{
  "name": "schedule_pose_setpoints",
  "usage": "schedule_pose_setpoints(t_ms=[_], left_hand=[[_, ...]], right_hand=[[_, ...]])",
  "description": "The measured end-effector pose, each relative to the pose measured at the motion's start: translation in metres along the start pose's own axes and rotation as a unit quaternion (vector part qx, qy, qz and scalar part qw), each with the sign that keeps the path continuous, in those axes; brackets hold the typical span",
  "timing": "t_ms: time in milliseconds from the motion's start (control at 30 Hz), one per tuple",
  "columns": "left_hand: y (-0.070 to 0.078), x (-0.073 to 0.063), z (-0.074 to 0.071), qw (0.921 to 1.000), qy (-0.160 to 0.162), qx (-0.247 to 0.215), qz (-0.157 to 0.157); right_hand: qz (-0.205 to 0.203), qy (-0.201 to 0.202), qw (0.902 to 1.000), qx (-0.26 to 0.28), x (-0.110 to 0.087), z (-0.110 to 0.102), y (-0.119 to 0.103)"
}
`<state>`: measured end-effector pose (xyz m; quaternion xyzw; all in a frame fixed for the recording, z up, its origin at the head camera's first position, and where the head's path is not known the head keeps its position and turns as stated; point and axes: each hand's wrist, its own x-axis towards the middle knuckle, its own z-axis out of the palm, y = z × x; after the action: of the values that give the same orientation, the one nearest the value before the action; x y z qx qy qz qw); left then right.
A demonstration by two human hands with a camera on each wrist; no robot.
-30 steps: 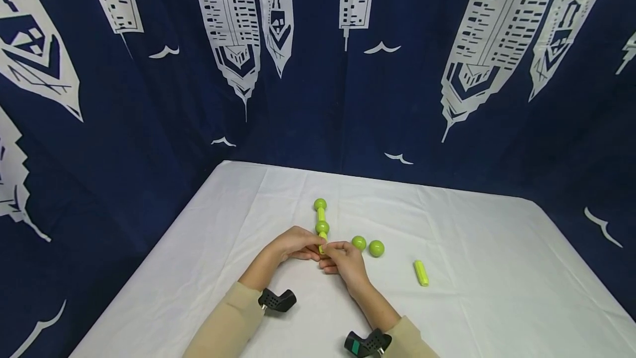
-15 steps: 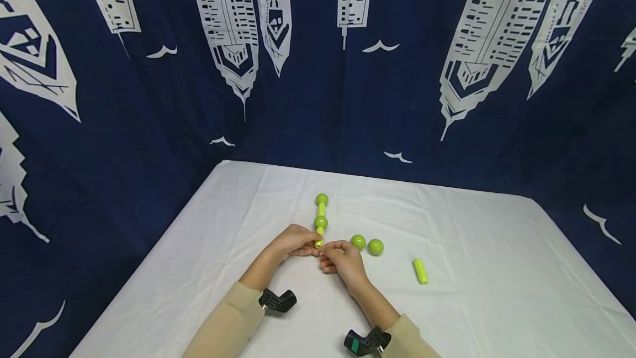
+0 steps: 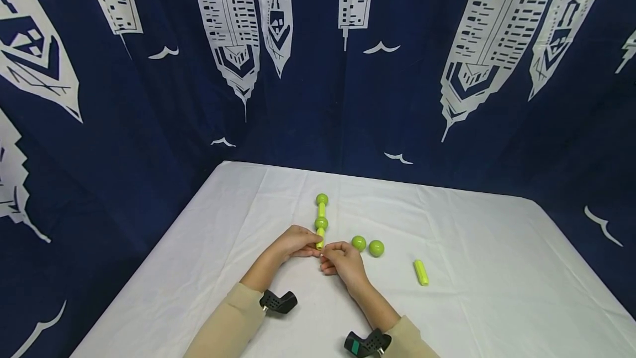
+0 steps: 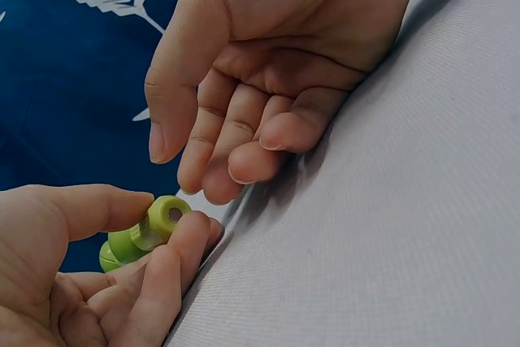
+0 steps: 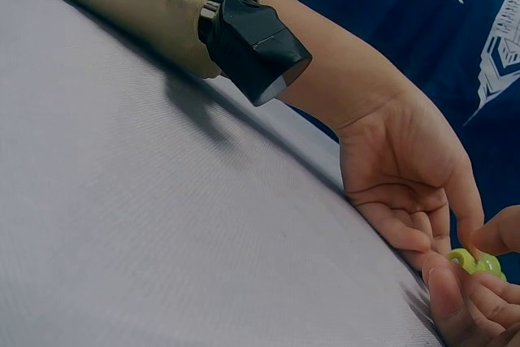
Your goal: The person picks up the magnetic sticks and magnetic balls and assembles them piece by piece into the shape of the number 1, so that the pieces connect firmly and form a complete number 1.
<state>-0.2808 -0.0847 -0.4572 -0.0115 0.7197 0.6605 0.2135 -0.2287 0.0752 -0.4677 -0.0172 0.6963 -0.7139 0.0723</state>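
A straight chain of green balls and yellow-green rods runs away from me in the head view: far ball (image 3: 322, 199), rod (image 3: 322, 210), nearer ball (image 3: 321, 223), then the near rod (image 3: 320, 234). My left hand (image 3: 296, 241) pinches this near rod between thumb and fingers. In the left wrist view a hole shows in the rod's end (image 4: 170, 214), facing the right hand. Close beside it is my right hand (image 3: 346, 264), its fingers loosely bent and thumb apart from the fingertips, with nothing seen between them. Right fingertips partly cover the rod in the right wrist view.
Two loose green balls, one (image 3: 359, 243) and another (image 3: 376, 248), lie just right of the right hand. A loose yellow-green rod (image 3: 420, 273) lies further right. A white cloth (image 3: 492, 275) covers the table, and a dark blue printed curtain (image 3: 318, 115) hangs behind.
Over the second the chain has shifted slightly away from me, its near end now apart from my right fingertips, which were touching it. The left hand keeps its pinch; loose pieces stay put.
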Motion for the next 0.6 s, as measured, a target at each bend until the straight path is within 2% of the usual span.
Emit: schedule_pose_setpoints(t_ms=[367,600], left_hand=[[0.000,-0.001,-0.001,1.0000,-0.005,0.001,0.000],[0.000,-0.001,-0.002,1.0000,-0.008,-0.001,0.003]], right_hand=[[0.002,0.008,1.0000,-0.002,-0.001,0.002,-0.001],[0.007,-0.015,0.9996,-0.022,-0.006,0.002,-0.015]])
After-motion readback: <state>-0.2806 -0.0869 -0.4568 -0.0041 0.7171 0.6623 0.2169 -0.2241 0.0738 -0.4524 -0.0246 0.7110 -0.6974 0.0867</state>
